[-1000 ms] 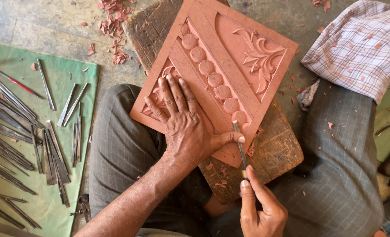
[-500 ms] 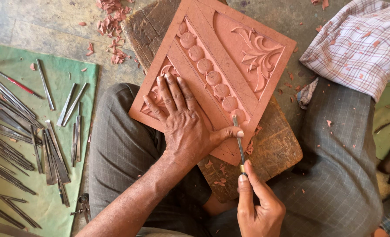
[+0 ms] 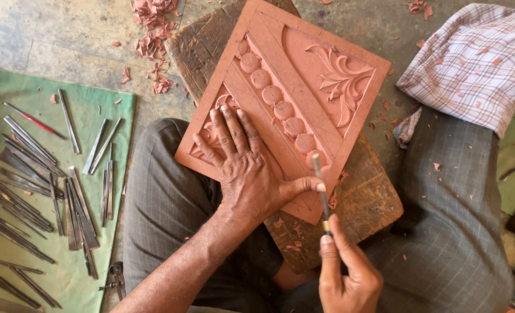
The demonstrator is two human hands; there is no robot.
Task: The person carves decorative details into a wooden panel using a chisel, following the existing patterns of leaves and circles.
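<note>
1. Carving a terracotta panel (image 3: 304, 104) lying on a wooden block (image 3: 361, 203) across the lap.
2. Left hand (image 3: 246, 168) flat, pinning panel; right hand (image 3: 347, 272) gripping chisel (image 3: 321, 185).
3. Next, probably steady cutting along the bead row.

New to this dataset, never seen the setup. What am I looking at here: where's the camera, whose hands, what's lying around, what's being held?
There is no machine: a person works with two bare hands, filmed by one camera worn on their head, looking straight down at their lap. The left hand lies flat on a reddish carved panel, thumb out beside the tool. The panel shows a row of round beads and a leaf scroll, and rests on a worn wooden block between the person's knees. The right hand holds a thin carving tool, its tip at the panel's lower edge. To the left, a green mat carries many metal chisels. Reddish shavings lie on the floor, and a checked cloth lies at upper right.
</note>
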